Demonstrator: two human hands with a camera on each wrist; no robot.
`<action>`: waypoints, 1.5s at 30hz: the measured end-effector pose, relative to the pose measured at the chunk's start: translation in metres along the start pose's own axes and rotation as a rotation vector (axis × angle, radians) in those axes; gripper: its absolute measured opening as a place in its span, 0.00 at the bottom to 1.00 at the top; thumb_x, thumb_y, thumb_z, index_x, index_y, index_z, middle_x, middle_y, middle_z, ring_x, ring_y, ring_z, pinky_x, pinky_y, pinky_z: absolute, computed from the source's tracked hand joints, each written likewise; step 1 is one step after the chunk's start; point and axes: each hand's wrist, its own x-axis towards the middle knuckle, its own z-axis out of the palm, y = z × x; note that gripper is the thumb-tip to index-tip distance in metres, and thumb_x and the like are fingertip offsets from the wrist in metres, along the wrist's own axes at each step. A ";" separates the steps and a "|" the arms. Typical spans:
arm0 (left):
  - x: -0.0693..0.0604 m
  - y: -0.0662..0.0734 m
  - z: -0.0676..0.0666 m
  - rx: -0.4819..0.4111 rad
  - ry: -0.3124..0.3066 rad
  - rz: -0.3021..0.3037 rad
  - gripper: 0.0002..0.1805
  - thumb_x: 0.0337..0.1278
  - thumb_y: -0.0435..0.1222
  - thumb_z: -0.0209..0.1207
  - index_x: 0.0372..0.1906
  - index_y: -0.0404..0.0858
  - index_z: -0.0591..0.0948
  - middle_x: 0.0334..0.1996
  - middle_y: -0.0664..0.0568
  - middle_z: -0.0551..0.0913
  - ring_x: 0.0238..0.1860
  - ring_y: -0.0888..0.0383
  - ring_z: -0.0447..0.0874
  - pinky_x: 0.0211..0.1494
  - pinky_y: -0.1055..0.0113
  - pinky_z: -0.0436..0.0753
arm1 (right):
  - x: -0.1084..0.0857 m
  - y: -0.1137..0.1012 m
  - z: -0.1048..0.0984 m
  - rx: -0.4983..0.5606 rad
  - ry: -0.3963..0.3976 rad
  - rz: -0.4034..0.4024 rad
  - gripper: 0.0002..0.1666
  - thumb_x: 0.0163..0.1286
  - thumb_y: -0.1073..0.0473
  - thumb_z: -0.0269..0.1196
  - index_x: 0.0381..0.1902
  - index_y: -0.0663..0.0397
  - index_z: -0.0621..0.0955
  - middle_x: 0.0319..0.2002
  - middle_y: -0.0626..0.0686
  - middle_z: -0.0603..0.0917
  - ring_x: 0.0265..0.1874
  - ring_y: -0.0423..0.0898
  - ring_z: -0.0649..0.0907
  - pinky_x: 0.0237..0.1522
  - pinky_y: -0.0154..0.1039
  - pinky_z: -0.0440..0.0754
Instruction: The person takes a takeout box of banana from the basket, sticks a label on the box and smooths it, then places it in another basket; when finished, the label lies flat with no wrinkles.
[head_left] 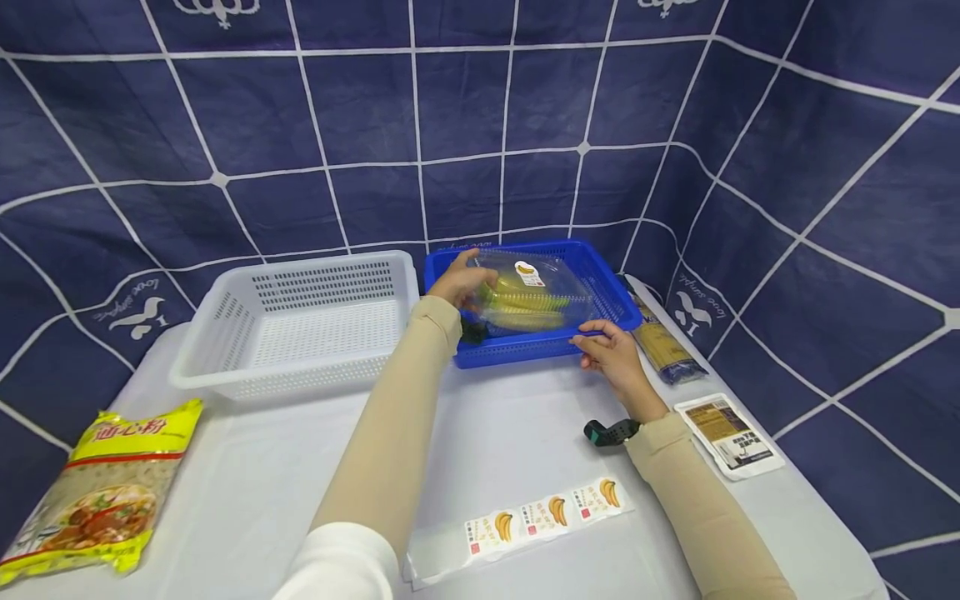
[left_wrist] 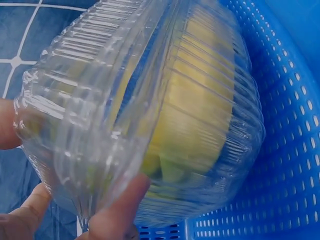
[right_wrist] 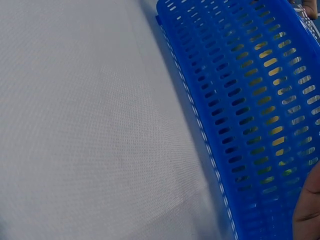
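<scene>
A clear plastic clamshell box [head_left: 558,287] of yellow bananas [left_wrist: 200,90], with a banana sticker [head_left: 529,273] on its lid, lies tilted in the blue basket [head_left: 525,343]. At the box's left end, my left hand [head_left: 459,282] grips the plastic; thumb and fingers show around it in the left wrist view. My right hand [head_left: 617,362] is at the basket's front right rim, close to the box's near corner. Its thumb and forefinger are near each other, but what lies between them is hidden. Only part of that hand shows in the right wrist view.
Left of the blue basket stands a white basket [head_left: 292,379]. A yellow food bag [head_left: 105,492] lies at the front left. To the right are a packet [head_left: 667,350] and a white pouch [head_left: 731,437]. A strip of banana stickers [head_left: 525,529] lies in front.
</scene>
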 end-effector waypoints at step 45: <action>0.014 -0.003 -0.001 0.347 -0.052 -0.106 0.47 0.79 0.37 0.56 0.90 0.43 0.42 0.89 0.44 0.44 0.77 0.46 0.67 0.76 0.59 0.73 | -0.003 0.000 0.001 0.042 -0.009 -0.015 0.06 0.81 0.70 0.61 0.48 0.55 0.80 0.33 0.39 0.91 0.20 0.36 0.80 0.27 0.29 0.82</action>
